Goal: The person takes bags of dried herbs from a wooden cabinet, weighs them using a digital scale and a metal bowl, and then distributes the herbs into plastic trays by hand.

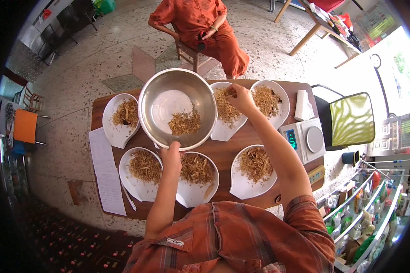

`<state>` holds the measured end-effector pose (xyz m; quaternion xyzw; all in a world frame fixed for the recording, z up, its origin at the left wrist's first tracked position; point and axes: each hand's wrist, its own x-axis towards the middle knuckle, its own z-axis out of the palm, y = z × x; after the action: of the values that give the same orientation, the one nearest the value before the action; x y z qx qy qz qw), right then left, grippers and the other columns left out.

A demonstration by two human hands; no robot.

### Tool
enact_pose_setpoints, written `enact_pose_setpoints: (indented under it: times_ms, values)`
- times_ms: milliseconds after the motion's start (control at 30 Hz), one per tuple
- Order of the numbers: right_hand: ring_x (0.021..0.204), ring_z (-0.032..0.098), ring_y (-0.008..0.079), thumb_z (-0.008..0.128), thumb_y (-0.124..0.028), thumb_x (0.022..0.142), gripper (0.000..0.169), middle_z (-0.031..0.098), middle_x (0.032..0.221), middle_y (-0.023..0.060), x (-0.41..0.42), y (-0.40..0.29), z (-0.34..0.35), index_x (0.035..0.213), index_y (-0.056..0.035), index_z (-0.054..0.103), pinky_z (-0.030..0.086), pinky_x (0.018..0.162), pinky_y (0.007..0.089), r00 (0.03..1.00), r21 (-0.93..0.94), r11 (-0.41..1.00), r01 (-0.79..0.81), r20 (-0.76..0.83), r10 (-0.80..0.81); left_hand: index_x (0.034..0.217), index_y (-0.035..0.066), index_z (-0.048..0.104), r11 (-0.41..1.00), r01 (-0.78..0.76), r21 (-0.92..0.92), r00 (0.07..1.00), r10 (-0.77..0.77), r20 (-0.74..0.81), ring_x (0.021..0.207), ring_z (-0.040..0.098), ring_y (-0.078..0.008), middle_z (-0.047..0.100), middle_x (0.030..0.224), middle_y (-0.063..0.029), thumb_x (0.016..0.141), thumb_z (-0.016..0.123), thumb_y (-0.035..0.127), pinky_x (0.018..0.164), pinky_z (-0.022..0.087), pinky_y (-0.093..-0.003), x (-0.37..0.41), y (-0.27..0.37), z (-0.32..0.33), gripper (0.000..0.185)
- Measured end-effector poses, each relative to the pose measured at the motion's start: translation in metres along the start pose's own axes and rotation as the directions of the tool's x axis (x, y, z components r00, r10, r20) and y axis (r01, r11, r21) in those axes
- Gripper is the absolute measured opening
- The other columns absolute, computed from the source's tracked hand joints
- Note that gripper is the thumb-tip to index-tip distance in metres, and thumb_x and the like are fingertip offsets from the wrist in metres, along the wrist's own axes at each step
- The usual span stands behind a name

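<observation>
My left hand (172, 157) grips the near rim of a large stainless steel bowl (162, 102), tilted above the table. A small heap of dried brown plant pieces (185, 123) lies inside it. My right hand (241, 99), fingers pinched together, is over a white teardrop-shaped tray (222, 133) at the far side; a few plant pieces seem to be at its fingertips. More white trays with similar heaps stand around: one far right (283, 104), one far left (118, 140), two near left (141, 194) (191, 199) and one near right (237, 187).
A digital scale (302, 140) with a lit display sits at the table's right, by a white tissue pack (304, 104). Written sheets (106, 177) and a pen (128, 198) lie left. Opposite, a person in orange (198, 27) sits on a wooden chair. A goods rack (358, 218) stands right.
</observation>
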<state>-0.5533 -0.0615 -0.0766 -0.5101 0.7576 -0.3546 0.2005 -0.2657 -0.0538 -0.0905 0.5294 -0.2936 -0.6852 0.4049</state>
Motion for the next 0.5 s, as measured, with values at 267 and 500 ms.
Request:
enact_pose_setpoints:
  times_ms: [267, 500]
  values:
    - [0.095, 0.053, 0.0324, 0.056, -0.002, 0.069, 0.037, 0.053, 0.105, 0.0172, -0.020, 0.009, -0.011, 0.105, -0.0034, 0.056, 0.044, 0.083, 0.0352, 0.952, -0.045, 0.981, 0.189, -0.236, -0.194, 0.111, -0.008, 0.041, 0.913, -0.188, 0.363, 0.982, 0.180, 0.056, 0.088, 0.050, -0.0211, 0.053, 0.103, -0.0118, 0.074, 0.046, 0.004, 0.082, 0.040, -0.0294, -0.005, -0.011, 0.011, 0.040]
    - [0.103, 0.045, 0.0329, 0.064, -0.011, 0.068, 0.040, 0.049, 0.106, 0.0142, -0.051, -0.034, -0.017, 0.107, -0.0085, 0.054, 0.039, 0.090, 0.0400, 0.931, -0.103, 0.925, 0.365, 0.037, -0.363, 0.117, -0.006, 0.038, 0.860, -0.291, 0.418, 0.957, 0.259, 0.135, 0.093, 0.049, -0.0222, 0.050, 0.108, -0.0140, 0.073, 0.045, 0.004, 0.083, 0.038, -0.0298, -0.004, -0.033, 0.037, 0.046]
